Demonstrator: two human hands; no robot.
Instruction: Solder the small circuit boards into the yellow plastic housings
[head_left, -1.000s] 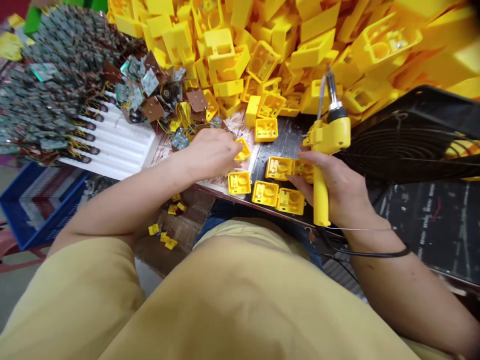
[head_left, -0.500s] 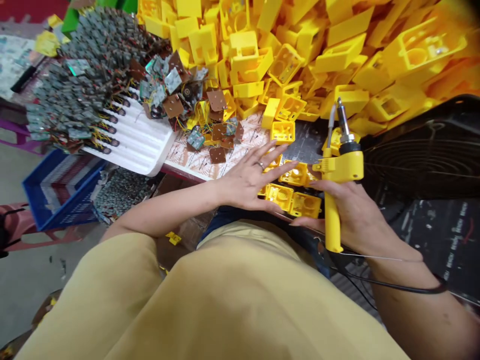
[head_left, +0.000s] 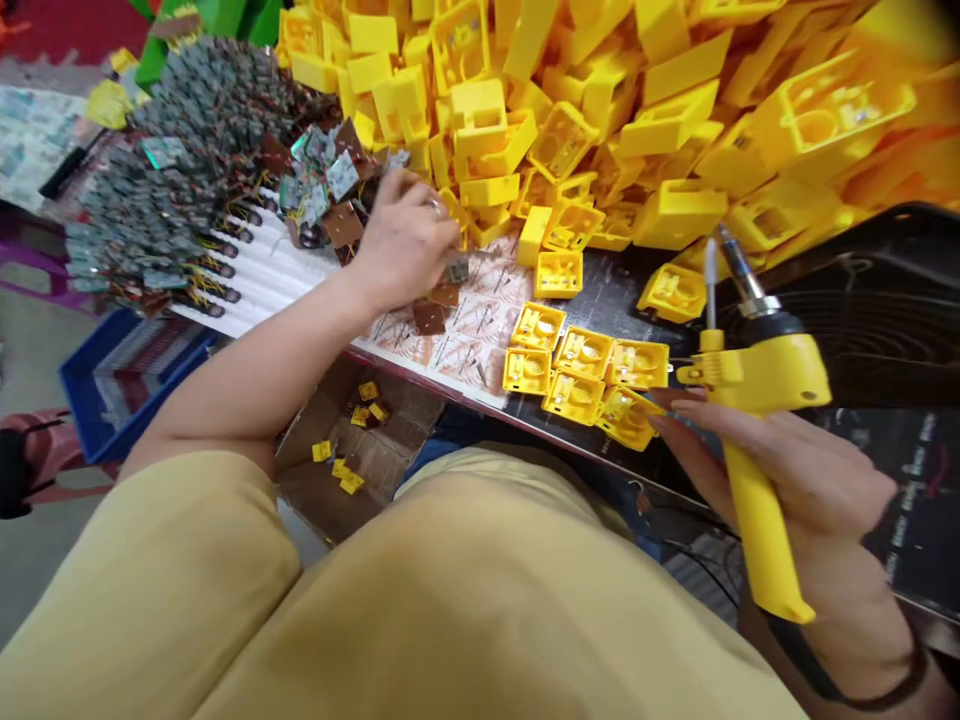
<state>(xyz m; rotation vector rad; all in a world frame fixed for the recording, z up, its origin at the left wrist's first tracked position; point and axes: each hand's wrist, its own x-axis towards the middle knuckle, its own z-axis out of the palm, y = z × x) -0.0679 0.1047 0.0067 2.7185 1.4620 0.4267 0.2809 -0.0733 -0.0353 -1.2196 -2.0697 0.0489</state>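
My left hand [head_left: 409, 240] is over the loose pile of small circuit boards [head_left: 346, 225], its fingers curled down among them. Its fingertips are hidden, so I cannot make out what they hold. In my right hand [head_left: 817, 490] is a yellow gun-shaped soldering iron [head_left: 765, 375], its metal tip pointing up and away from me. Close to the right fingertips, several open yellow plastic cases [head_left: 574, 398] lie in two rows on the black table [head_left: 615, 290]. One more yellow case [head_left: 559, 272] sits just behind these rows.
A large heap of yellow cases [head_left: 562, 130] fills the back. At the left, many wired boards [head_left: 180, 130] are stacked on a white ribbed tray [head_left: 289, 275]. A black fan [head_left: 847, 290] stands at the right. Below the table edge is a cardboard box [head_left: 315, 410] with yellow pieces.
My left hand has moved left from above the rows of cases to the circuit boards, its spread fingers now curled. My right hand has shifted right and tilted the soldering iron, uncovering the rows.
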